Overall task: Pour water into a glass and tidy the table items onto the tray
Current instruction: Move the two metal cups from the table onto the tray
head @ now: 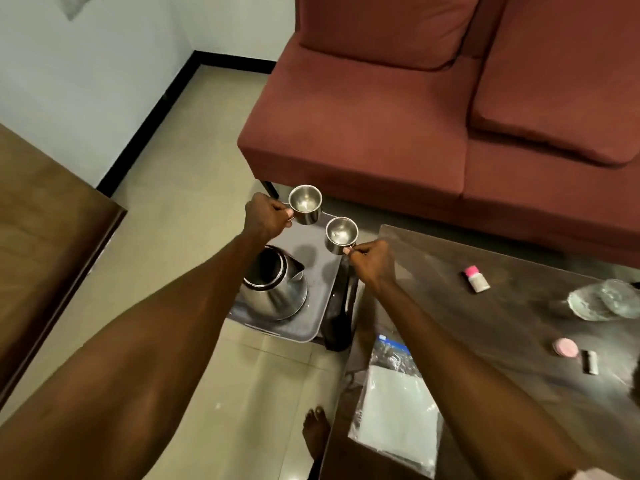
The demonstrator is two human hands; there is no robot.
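Pinching one steel cup each by its handle, the left hand (266, 216) is holding the far cup (305, 204) and the right hand (372, 259) the near cup (341, 234), both upright over the tray (322, 306), probably for setting down. The kettle (277, 289) is sitting at six o'clock of them.

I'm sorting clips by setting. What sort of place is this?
Probably a home living room: a red sofa, a dark low table beside it, and a grey tray with a steel kettle above the tiled floor.
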